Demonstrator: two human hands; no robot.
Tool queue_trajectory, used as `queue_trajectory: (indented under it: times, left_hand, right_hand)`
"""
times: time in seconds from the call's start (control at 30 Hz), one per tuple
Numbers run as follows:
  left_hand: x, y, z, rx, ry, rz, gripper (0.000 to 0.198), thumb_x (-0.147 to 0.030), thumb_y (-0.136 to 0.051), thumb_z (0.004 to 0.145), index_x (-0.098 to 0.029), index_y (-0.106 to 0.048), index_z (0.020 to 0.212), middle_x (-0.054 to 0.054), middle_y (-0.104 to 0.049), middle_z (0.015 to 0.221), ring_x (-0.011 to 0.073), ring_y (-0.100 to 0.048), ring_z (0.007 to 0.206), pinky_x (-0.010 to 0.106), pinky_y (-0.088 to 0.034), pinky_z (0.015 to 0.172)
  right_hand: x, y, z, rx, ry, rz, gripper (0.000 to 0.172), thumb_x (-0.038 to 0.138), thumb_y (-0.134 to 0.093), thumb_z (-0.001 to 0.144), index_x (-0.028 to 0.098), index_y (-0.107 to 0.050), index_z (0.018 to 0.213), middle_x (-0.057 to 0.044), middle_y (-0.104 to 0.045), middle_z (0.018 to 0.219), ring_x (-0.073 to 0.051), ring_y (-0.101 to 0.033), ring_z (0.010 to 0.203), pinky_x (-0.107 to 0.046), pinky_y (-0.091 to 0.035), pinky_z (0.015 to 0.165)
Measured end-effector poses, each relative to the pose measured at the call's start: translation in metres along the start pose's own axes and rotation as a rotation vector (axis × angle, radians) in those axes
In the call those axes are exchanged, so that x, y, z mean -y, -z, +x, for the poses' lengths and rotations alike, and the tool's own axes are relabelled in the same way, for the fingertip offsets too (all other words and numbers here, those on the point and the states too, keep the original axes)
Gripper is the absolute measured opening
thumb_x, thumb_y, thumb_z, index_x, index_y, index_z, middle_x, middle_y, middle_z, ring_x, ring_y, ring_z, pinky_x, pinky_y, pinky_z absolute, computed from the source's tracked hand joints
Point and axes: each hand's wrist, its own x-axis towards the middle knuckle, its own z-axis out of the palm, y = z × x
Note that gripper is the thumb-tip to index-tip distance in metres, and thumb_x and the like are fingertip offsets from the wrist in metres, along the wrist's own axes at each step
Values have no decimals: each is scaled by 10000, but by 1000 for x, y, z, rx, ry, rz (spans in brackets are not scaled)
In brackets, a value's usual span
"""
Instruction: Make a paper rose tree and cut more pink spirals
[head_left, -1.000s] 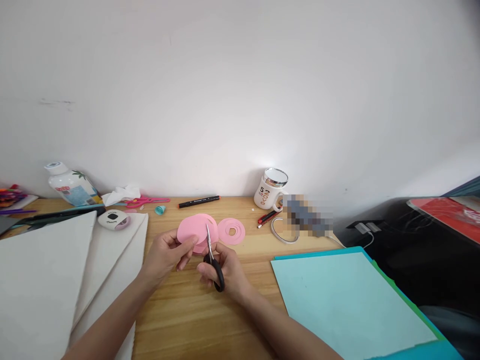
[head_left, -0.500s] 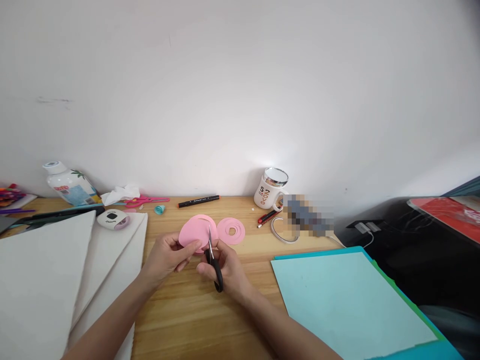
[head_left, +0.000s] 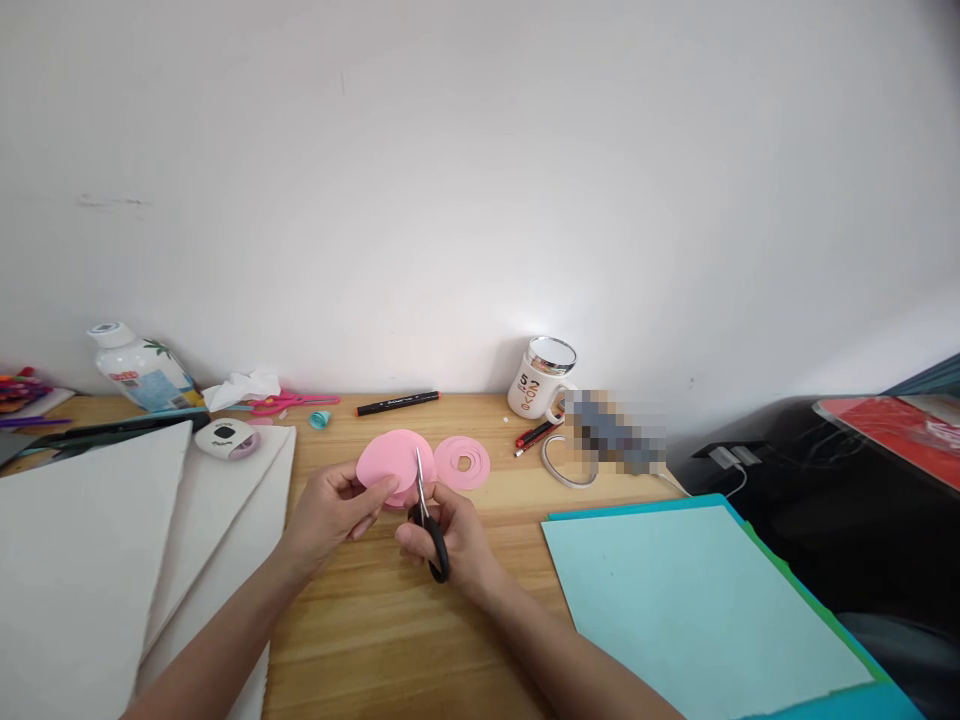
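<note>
My left hand (head_left: 334, 505) pinches a round piece of pink paper (head_left: 386, 462) between thumb and fingers, holding it just over the table. In my right hand (head_left: 446, 535) is a pair of scissors (head_left: 431, 540) with black handles. Their silver blades point away from me and lie at the right edge of the pink paper. Whether the blades are fully closed is too small to tell. Just right of the paper, a pink paper spiral (head_left: 472, 477) lies flat on the wooden table (head_left: 375, 640), showing a small hole in its middle.
Behind my hands lie a black marker (head_left: 397, 403) and a teal cap (head_left: 319, 419). A white mug (head_left: 538, 385) stands by the wall. White sheets (head_left: 82, 560) and a white device (head_left: 223, 438) are at left; teal paper (head_left: 697, 600) is at right. Pink scissors (head_left: 281, 402) lie back left.
The pink paper has turned slightly in my left hand, and the curved gap near its top edge no longer shows. The scissors have shifted only a little.
</note>
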Motion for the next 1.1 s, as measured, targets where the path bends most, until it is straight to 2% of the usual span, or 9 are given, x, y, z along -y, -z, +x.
queue_trajectory:
  times: [0.33,0.53,0.7,0.87,1.1]
  left_hand:
    - [-1,0,-2,-1,25,-26,345,-444,-660,709,-153,-514,593,-58,-491,446,43,-371,319,171,-257,334]
    - [1,-3,-2,45,59,15,395,-481,-654,699,-147,-514,542,-28,-519,461,51,-388,322,177,-269,322]
    - [5,-2,-2,66,58,83,384,-454,-643,714,-143,-533,516,-38,-482,423,45,-368,319,176,-253,331]
    - [3,-2,-3,125,32,95,396,-423,-652,703,-149,-486,470,-51,-455,402,35,-356,310,173,-242,344]
    - [6,-2,-2,82,54,60,350,-441,-660,692,-144,-531,559,-55,-471,414,36,-354,305,168,-228,328]
  right_hand:
    - [1,-1,-1,-14,-26,-4,469,449,-827,522,184,-520,758,97,-489,482,-51,-432,360,-168,-338,362]
    - [-3,-1,-1,-3,-56,-5,493,425,-845,505,188,-518,787,96,-484,512,-55,-434,372,-173,-348,361]
    - [-1,0,-2,26,-10,-14,497,394,-858,503,192,-515,801,73,-509,567,-59,-411,445,-181,-343,424]
    - [3,0,-1,22,76,5,481,339,-866,510,187,-505,789,66,-496,595,-67,-399,518,-182,-320,489]
    - [2,1,-1,9,42,-12,500,375,-857,507,181,-515,815,76,-458,564,-63,-359,491,-185,-275,465]
